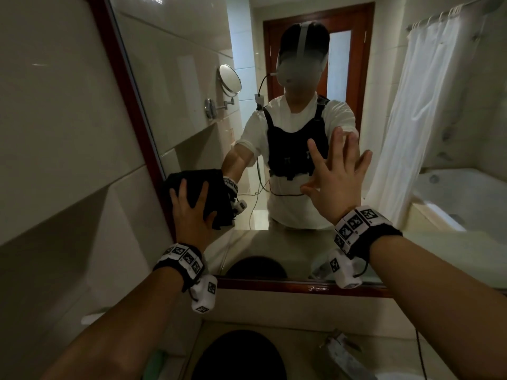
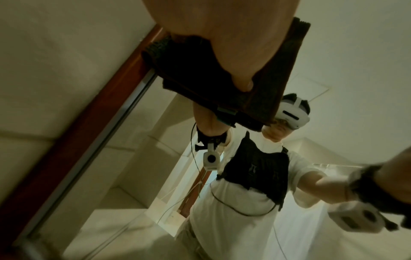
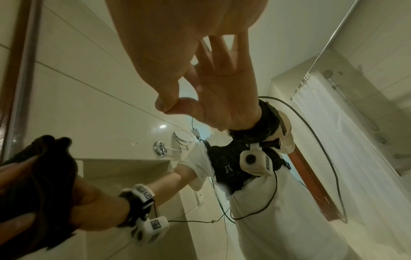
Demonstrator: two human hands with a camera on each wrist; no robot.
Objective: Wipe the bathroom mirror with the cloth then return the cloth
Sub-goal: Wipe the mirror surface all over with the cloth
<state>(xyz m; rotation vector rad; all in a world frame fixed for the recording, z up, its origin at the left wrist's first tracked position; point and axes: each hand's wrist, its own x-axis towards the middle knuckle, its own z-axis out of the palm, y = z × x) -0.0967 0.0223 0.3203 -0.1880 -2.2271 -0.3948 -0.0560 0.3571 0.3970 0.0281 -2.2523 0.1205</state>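
Observation:
The bathroom mirror (image 1: 192, 78) has a red-brown wooden frame (image 1: 123, 78) and fills the upper head view. My left hand (image 1: 189, 215) presses a dark cloth (image 1: 192, 179) flat against the glass, right beside the frame's left edge, with the fingers spread over it. The left wrist view shows the thumb of that left hand (image 2: 222, 44) lying across the cloth (image 2: 200, 70) next to the frame (image 2: 89, 114). My right hand (image 1: 337, 176) rests flat on the glass to the right, fingers spread and holding nothing. In the right wrist view the right hand (image 3: 177, 44) meets its own reflection.
A tiled wall (image 1: 55, 133) stands left of the mirror. Below are the counter, a black basin (image 1: 238, 357) and a metal tap (image 1: 345, 349). The mirror reflects me, a round wall mirror (image 1: 230, 79), a door, a white shower curtain (image 1: 411, 105) and a bathtub.

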